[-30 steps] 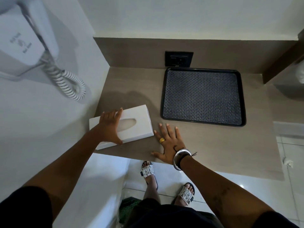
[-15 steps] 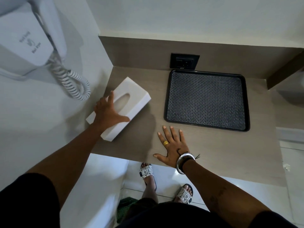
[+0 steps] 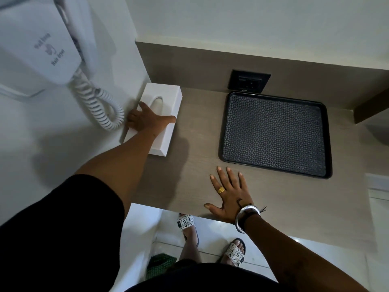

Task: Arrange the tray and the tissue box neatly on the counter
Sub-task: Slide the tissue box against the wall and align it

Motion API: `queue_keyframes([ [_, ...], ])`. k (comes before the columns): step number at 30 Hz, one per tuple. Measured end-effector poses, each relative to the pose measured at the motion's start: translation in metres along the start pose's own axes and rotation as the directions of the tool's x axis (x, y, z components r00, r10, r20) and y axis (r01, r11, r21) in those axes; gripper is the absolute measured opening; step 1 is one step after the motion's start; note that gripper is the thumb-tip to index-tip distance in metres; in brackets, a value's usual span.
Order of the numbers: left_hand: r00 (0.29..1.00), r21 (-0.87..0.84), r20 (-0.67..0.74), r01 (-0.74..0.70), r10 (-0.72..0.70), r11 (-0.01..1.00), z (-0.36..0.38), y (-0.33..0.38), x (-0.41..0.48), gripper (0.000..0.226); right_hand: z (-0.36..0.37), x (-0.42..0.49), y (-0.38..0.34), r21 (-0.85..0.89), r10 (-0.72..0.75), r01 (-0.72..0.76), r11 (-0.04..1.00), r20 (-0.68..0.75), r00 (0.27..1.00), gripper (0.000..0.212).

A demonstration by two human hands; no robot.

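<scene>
A white tissue box (image 3: 166, 95) lies lengthwise against the left wall, its far end close to the back corner of the counter (image 3: 200, 144). My left hand (image 3: 145, 120) grips it across the top, thumb on its right side. A black textured tray (image 3: 275, 133) sits flat at the back right, near the backsplash. My right hand (image 3: 230, 193) rests flat on the counter near the front edge, fingers spread, holding nothing.
A wall-mounted hair dryer (image 3: 42, 45) with a coiled cord (image 3: 99, 108) hangs on the left wall just beside the box. A black power socket (image 3: 249, 81) sits in the backsplash behind the tray. My sandalled feet (image 3: 187, 224) show below the counter edge.
My left hand has turned the tissue box from crosswise at the front to lengthwise and slid it back against the left wall. My right hand and the tray have stayed put.
</scene>
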State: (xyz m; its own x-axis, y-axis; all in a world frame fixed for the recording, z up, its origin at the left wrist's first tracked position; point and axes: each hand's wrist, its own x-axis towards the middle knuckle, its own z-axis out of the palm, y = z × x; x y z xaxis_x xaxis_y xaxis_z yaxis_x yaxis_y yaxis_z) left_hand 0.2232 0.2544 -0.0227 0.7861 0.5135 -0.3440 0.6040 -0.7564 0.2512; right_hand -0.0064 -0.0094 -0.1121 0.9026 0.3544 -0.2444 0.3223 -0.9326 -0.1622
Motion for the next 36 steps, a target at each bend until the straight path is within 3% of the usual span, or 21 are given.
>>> queue_keyframes([
  [8,0.994,0.015,-0.09,-0.062,0.063,0.998,0.014,-0.01,0.002,0.131,0.002,0.001,0.001,0.0,0.003,-0.003,1.0,0.006,1.0,0.093],
  [12,0.963,0.0,-0.155,-0.224,0.221,0.975,0.019,-0.02,-0.021,0.115,0.001,0.001,0.0,0.007,0.003,-0.003,1.0,0.011,1.0,0.093],
  [14,0.905,0.049,-0.168,-0.389,0.392,0.92,0.022,-0.033,-0.034,0.106,0.001,0.0,0.0,0.011,0.001,-0.002,1.0,0.011,1.0,0.092],
  [17,0.737,0.256,-0.123,-0.623,0.664,0.739,0.027,-0.063,-0.048,0.105,0.001,0.0,0.002,0.015,0.006,-0.006,1.0,0.01,1.0,0.092],
  [19,0.634,0.371,-0.117,-0.686,0.764,0.626,0.03,-0.077,-0.051,0.106,0.002,0.001,0.002,0.015,0.008,-0.008,1.0,0.013,1.0,0.092],
  [21,0.6,0.417,-0.118,-0.693,0.791,0.588,0.032,-0.081,-0.051,0.107,0.002,0.0,0.001,0.016,0.007,-0.008,1.0,0.019,1.0,0.092],
  [36,0.702,0.407,-0.117,-0.611,0.702,0.679,0.025,-0.047,-0.021,0.098,0.001,0.001,0.002,0.008,0.008,-0.008,1.0,0.027,1.0,0.091],
])
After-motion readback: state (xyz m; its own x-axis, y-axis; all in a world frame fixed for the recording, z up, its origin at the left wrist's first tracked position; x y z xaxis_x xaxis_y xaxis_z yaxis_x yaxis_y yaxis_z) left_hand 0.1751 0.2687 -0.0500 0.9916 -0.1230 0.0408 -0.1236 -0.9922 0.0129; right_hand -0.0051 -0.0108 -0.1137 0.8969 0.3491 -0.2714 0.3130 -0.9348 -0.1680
